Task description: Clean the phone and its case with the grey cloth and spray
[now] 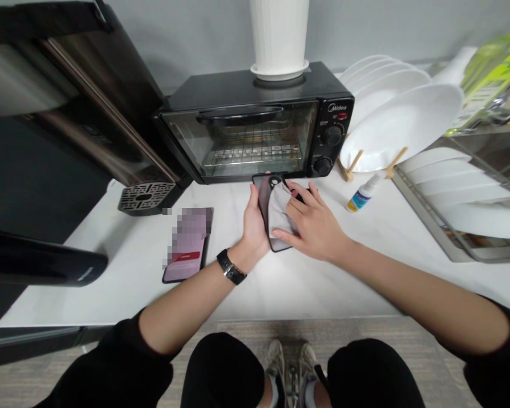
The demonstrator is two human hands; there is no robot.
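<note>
My left hand [256,225], with a black watch strap at the wrist, grips a dark-edged translucent phone case [263,198] by its left side. The case is tilted, its camera cutout toward the toaster oven. My right hand [312,221] presses a light grey cloth [279,212] against the case, fingers bent over it. Part of the cloth and the case's right side are hidden under that hand. On the counter to the left lies a phone [191,243], partly blurred out. A small spray bottle [362,194] with a blue and yellow label stands to the right.
A black toaster oven [255,136] stands close behind my hands, a white pot [279,34] on top. White plates [403,130] lean in a wooden rack at right, beside a metal dish rack [433,221]. A dark dispenser machine [110,85] stands left on the white counter [306,289].
</note>
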